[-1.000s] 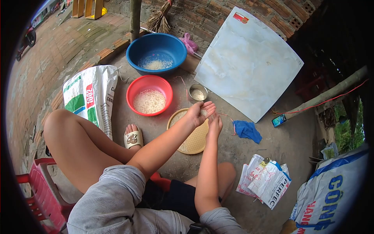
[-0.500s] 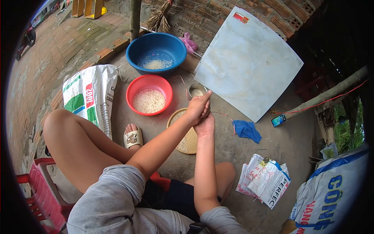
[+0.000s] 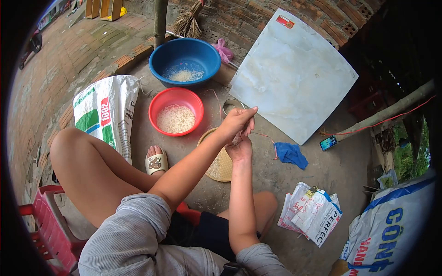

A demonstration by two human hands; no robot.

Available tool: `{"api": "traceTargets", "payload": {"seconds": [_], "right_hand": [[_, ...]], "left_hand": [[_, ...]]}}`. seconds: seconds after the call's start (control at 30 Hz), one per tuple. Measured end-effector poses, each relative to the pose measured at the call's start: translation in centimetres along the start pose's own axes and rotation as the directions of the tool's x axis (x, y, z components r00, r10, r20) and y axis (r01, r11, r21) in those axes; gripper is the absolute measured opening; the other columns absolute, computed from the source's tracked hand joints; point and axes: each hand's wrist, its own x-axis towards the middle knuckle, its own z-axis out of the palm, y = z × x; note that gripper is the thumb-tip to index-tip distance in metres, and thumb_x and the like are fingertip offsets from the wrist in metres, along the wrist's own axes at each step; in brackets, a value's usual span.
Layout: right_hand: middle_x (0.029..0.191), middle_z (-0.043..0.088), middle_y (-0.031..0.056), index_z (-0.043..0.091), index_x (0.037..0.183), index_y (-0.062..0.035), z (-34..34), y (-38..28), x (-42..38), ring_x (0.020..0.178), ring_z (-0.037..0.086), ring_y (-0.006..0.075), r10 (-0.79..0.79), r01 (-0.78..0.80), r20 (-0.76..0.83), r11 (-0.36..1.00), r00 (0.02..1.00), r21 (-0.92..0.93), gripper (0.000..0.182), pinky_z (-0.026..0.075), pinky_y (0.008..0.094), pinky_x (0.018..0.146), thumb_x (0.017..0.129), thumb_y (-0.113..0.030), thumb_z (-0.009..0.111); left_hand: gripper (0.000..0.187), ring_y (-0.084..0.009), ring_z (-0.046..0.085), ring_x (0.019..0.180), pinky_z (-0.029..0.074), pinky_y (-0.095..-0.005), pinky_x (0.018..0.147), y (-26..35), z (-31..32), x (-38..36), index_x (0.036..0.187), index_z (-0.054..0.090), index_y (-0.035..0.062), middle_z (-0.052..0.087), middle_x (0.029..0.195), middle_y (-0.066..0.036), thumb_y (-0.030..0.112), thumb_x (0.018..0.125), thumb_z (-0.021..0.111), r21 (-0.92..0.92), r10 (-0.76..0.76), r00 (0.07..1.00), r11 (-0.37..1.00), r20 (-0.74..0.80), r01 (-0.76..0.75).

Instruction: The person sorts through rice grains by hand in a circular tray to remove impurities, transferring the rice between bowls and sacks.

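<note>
My left hand (image 3: 238, 122) is over the floor in the middle, fingers curled and thumb stretched along them; I cannot make out anything inside. Just below it my right hand (image 3: 241, 149) is palm up, loosely cupped, its fingers partly hidden by the left. Behind the left hand stands a round metal tin (image 3: 228, 104), partly covered. Under the forearms lies a woven bamboo tray (image 3: 224, 166) with pale grains. To the left are a red basin (image 3: 153, 102) with broken rice or similar grains and a blue basin (image 3: 159, 69) with fewer grains.
A large pale marbled board (image 3: 290, 73) leans at the brick wall. A blue cloth (image 3: 291, 155), folded printed bags (image 3: 317, 216) and a phone (image 3: 328, 143) are on the right. Full-looking sacks stand at left (image 3: 110, 110) and lower right (image 3: 391, 230); a red plastic chair (image 3: 53, 221) is at lower left.
My hands were pressed together, the left over the right. Now they have come slightly apart; the left thumb points further right and the right palm shows beneath.
</note>
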Motion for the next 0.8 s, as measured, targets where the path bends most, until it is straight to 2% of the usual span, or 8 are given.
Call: {"api": "traceTargets", "payload": {"seconds": [0.03, 0.1, 0.23, 0.3, 0.33, 0.4, 0.63, 0.8], "right_hand": [[0.11, 0.054, 0.0036, 0.047, 0.109, -0.0092, 0.0, 0.1, 0.0, 0.099, 0.056, 0.014, 0.0, 0.0, 0.0, 1.0, 1.0, 0.0, 0.024, 0.047, 0.0312, 0.085, 0.095, -0.021, 0.032], [0.119, 0.049, 0.0052, 0.044, 0.114, -0.0101, 0.1, 0.5, 0.1, 0.107, 0.051, 0.0161, -0.073, 0.044, -0.295, 0.994, 0.953, -0.103, 0.025, 0.047, 0.0342, 0.086, 0.095, -0.022, 0.035], [0.125, 0.043, 0.006, 0.04, 0.12, -0.01, -0.4, 0.8, 0.3, 0.113, 0.047, 0.0171, -0.058, 0.048, -0.251, 0.998, 0.966, -0.046, 0.029, 0.046, 0.0366, 0.088, 0.095, -0.022, 0.034], [0.126, 0.042, 0.0077, 0.036, 0.126, -0.0078, -0.2, 0.9, 0.2, 0.118, 0.042, 0.0179, -0.082, 0.05, -0.352, 0.994, 0.932, -0.1, 0.034, 0.043, 0.0363, 0.092, 0.095, -0.022, 0.033], [0.126, 0.042, 0.0077, 0.036, 0.126, -0.0078, -0.4, 0.9, 0.3, 0.118, 0.042, 0.0179, -0.082, 0.05, -0.352, 0.994, 0.932, -0.1, 0.034, 0.043, 0.0363, 0.092, 0.095, -0.022, 0.033], [0.126, 0.041, 0.0081, 0.034, 0.128, -0.0036, -0.8, 0.9, 0.4, 0.12, 0.04, 0.0186, -0.048, 0.03, -0.261, 0.997, 0.964, -0.072, 0.037, 0.041, 0.0356, 0.094, 0.095, -0.02, 0.033], [0.125, 0.042, 0.007, 0.036, 0.126, 0.0001, -2.4, 1.0, 0.9, 0.115, 0.043, 0.018, -0.026, 0.008, -0.213, 0.996, 0.977, -0.084, 0.037, 0.042, 0.0335, 0.091, 0.093, -0.016, 0.036], [0.12, 0.046, 0.0067, 0.038, 0.124, -0.0005, -2.9, 1.2, 1.0, 0.11, 0.047, 0.016, 0.019, -0.003, -0.259, 0.998, 0.966, 0.061, 0.035, 0.044, 0.0305, 0.089, 0.093, -0.016, 0.036]], "left_hand": [[0.049, -0.0081, 0.044, 0.035, 0.034, -0.0201, 0.036, 0.2, 0.0, -0.1, 0.052, 0.053, 0.0074, 0.049, 0.043, -0.002, 0.038, 0.09, 0.049, 0.0, 0.0, 1.0, 1.0, 0.0, 0.0], [0.048, -0.0085, 0.047, 0.039, 0.037, -0.021, 0.04, 0.7, 0.0, -0.1, 0.054, 0.054, 0.0059, 0.051, 0.046, -0.003, 0.038, 0.09, 0.049, 0.068, 0.037, 0.999, 0.997, 0.024, -0.039], [0.048, -0.0092, 0.048, 0.042, 0.038, -0.0218, 0.042, 1.0, 0.3, -0.1, 0.055, 0.055, 0.0049, 0.052, 0.048, -0.003, 0.038, 0.09, 0.049, 0.074, 0.047, 0.997, 0.996, 0.055, -0.051], [0.049, -0.0097, 0.049, 0.043, 0.039, -0.0223, 0.044, 1.2, 0.4, 0.0, 0.054, 0.056, 0.0041, 0.053, 0.049, -0.004, 0.038, 0.09, 0.049, 0.11, 0.057, 0.991, 0.991, 0.117, -0.07], [0.049, -0.0097, 0.049, 0.043, 0.039, -0.0223, 0.044, 1.2, 0.4, 0.0, 0.054, 0.056, 0.0041, 0.053, 0.049, -0.004, 0.038, 0.09, 0.049, 0.111, 0.057, 0.992, 0.991, 0.117, -0.07], [0.05, -0.0101, 0.049, 0.047, 0.04, -0.0235, 0.048, 1.5, 0.6, 0.0, 0.053, 0.053, 0.0051, 0.053, 0.05, -0.004, 0.038, 0.09, 0.048, 0.22, 0.055, 0.981, 0.971, 0.187, -0.096], [0.05, -0.0111, 0.049, 0.048, 0.041, -0.0238, 0.049, 2.0, 1.2, -0.5, 0.054, 0.055, 0.0034, 0.054, 0.051, -0.005, 0.037, 0.09, 0.049, 0.266, 0.071, 0.97, 0.955, 0.232, -0.133], [0.049, -0.0112, 0.051, 0.049, 0.042, -0.0239, 0.049, 2.1, 1.2, -0.5, 0.058, 0.059, 0.0015, 0.055, 0.052, -0.006, 0.037, 0.09, 0.049, 0.299, 0.044, 0.977, 0.948, 0.209, -0.107]]}}
